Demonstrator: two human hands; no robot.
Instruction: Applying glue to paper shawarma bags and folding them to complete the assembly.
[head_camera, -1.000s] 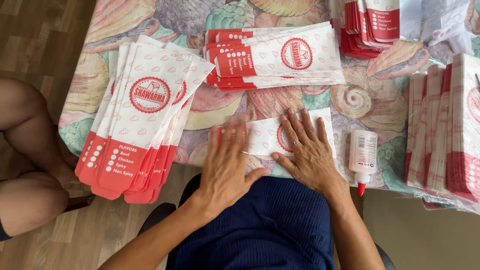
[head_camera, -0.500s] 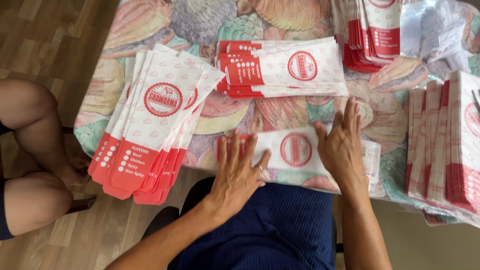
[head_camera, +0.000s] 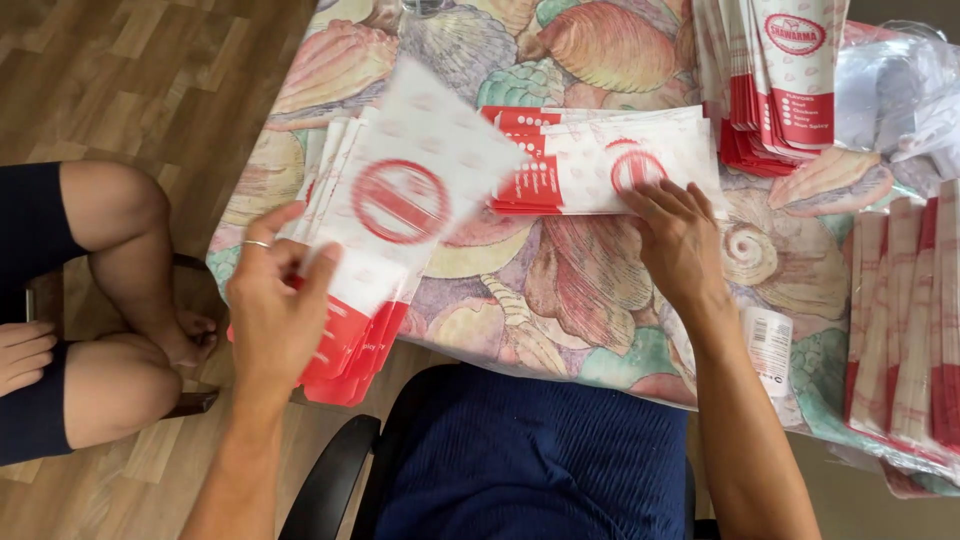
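The left hand (head_camera: 272, 318) is nearest, at the left edge of the worktop (head_camera: 560, 300), which carries a cloth printed with coloured shells. Its fingers are clamped on one white paper sleeve with a red end and a red round emblem (head_camera: 405, 205); the sleeve is blurred and tilts up over a fanned pile of the same white and red sleeves (head_camera: 350, 355). This pile hangs partly over the worktop edge, above the wooden floor (head_camera: 150, 80).

The right hand (head_camera: 680, 245) lies flat, fingers a little apart, with the tips on a second pile of white and red sleeves (head_camera: 560, 165) in the middle. Between the two hands the cloth is bare.

A small white glue bottle (head_camera: 768, 345) lies near the front edge, just beside the right forearm. More sleeves stand at the right edge (head_camera: 905, 330) and the far right corner (head_camera: 790, 70). Another person's bare knees (head_camera: 110, 300) are left of the worktop.
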